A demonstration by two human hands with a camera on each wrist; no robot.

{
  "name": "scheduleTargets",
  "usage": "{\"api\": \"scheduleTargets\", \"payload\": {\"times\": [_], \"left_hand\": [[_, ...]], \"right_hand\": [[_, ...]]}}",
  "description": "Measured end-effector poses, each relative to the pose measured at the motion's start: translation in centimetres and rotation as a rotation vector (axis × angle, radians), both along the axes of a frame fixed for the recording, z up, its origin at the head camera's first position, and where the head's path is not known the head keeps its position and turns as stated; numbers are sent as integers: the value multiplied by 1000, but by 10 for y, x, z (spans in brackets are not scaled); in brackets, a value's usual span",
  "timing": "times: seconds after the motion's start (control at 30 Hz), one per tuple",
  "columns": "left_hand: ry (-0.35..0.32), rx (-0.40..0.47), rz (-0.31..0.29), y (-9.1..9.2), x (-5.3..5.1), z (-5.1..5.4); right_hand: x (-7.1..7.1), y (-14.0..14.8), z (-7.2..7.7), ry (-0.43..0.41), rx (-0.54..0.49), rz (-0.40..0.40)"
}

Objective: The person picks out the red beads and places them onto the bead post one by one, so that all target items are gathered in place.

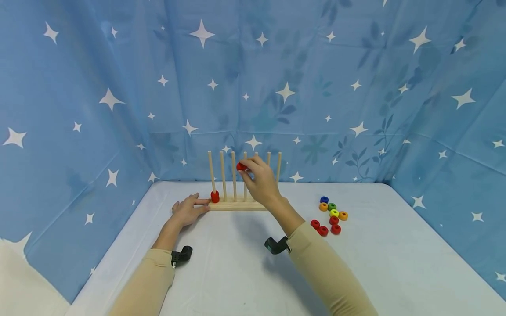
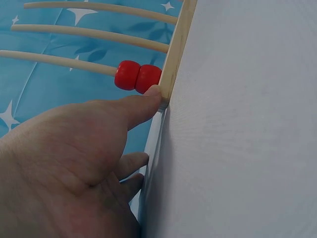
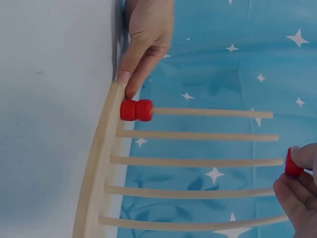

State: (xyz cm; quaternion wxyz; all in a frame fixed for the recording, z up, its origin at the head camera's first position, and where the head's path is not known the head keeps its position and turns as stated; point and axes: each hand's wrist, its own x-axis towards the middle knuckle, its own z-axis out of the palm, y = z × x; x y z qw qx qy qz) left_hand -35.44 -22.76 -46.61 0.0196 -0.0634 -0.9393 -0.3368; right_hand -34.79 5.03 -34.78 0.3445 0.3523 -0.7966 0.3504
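A wooden peg rack [image 1: 233, 206] with a row of upright pegs stands at the back of the table. Two red beads [image 2: 138, 77] sit stacked at the bottom of its leftmost peg. My left hand [image 1: 189, 210] pinches the left end of the base, thumb in front and index finger behind. Between thumb and fingers, my right hand [image 1: 261, 182] holds another red bead [image 3: 293, 166] up at the height of the peg tops. In the right wrist view that bead is close to the tip of the third peg [image 3: 198, 161], apparently not on it.
Loose beads lie right of the rack: several red beads [image 1: 323, 231], two orange beads [image 1: 343, 215], a yellow bead [image 1: 334, 213], a green bead [image 1: 332, 206] and a blue bead [image 1: 324, 199]. A blue star-patterned curtain [image 1: 253, 87] surrounds the white table [image 1: 395, 263].
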Motion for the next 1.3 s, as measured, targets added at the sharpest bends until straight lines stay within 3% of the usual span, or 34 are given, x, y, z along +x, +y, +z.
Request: {"api": "scheduleTargets", "payload": {"times": [0.47,1.3], "left_hand": [[-7,11,8,4,-1,-1],[-12,28,16,0,0,1]], "right_hand": [[-4,-16,24,-26,-11,15],[-9,-37,40,-112,26,1]]}}
